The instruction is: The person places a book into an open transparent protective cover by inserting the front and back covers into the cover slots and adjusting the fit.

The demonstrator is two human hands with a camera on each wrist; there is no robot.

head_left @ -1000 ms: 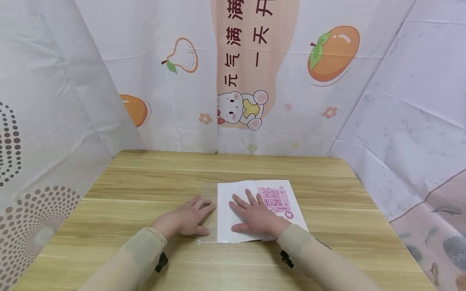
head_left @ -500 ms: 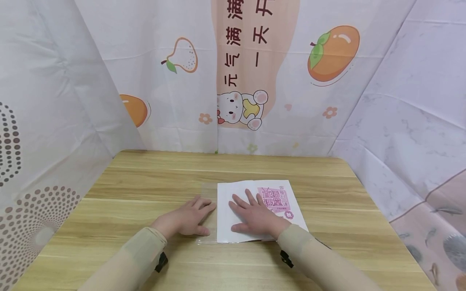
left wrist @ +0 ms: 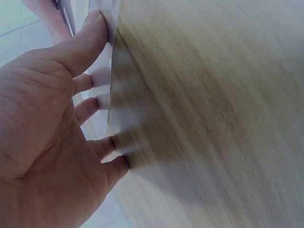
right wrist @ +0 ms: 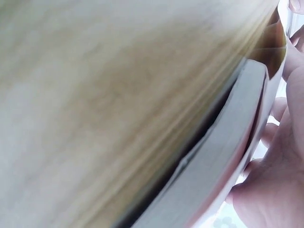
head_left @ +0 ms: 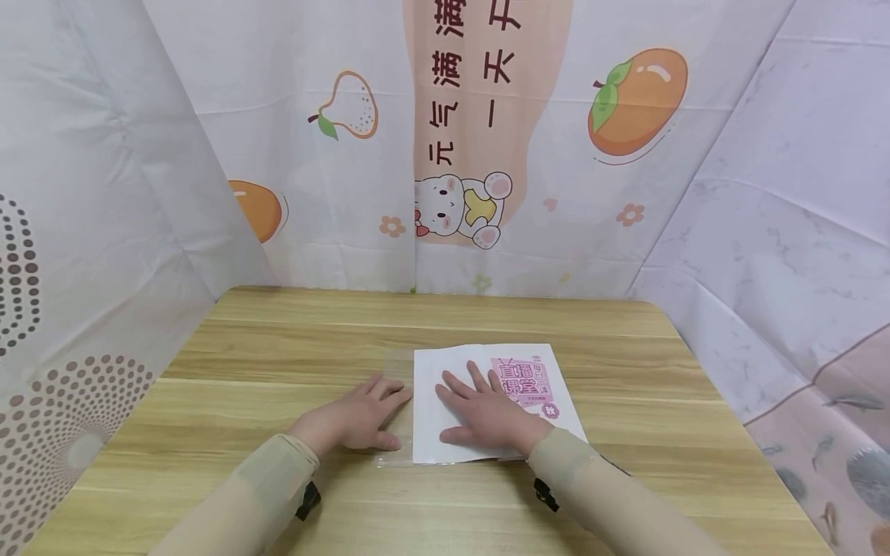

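Observation:
A thick book [right wrist: 223, 142] lies on the table, its page edges showing in the right wrist view. Its white cover with pink print [head_left: 518, 378] faces up on the right side in the head view. A plain white paper flap [head_left: 427, 367] covers the left side. My right hand [head_left: 487, 417] rests with spread fingers over the flap and part of the print. Beyond the flap's left edge extends a clear plastic sheet [head_left: 399, 363]. On that sheet lies my left hand [head_left: 367, 413], fingers spread, fingertips near its edge in the left wrist view.
The wooden table [head_left: 278, 347] extends around the book on every side. Printed curtains [head_left: 320, 193] hang behind the table and at both sides. Each wrist bears a black strap-like device [head_left: 308, 500].
The book, with its flap and my right hand, has shifted very slightly to the left. My left hand stays where it was.

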